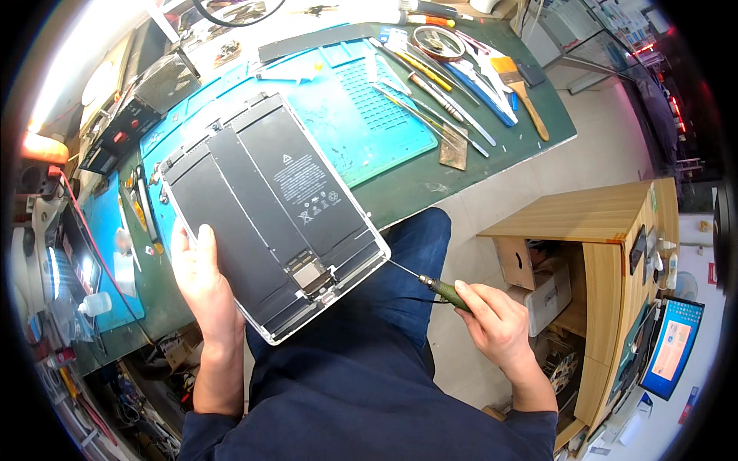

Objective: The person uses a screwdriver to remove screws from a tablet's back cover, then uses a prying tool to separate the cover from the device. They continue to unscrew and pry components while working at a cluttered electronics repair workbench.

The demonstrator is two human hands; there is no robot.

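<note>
An opened tablet (254, 200), with black battery cells and a small circuit board showing inside its silver rim, lies tilted across the bench edge and over my lap. My left hand (201, 273) grips its left side, thumb on the near inner edge and the other fingers hidden beneath. In my right hand (496, 319) is a screwdriver with a green handle (446, 292) and a thin shaft. The tip of the shaft meets the tablet's near right corner; whether it presses on the rim cannot be made out.
A blue repair mat (369, 157) covers part of the green bench (530, 150). Tweezers, pens, a tape roll (439, 43) and a wooden brush (519, 92) lie at the back right. A black power unit (127, 131) stands at left. A wooden cabinet (569, 211) is at right.
</note>
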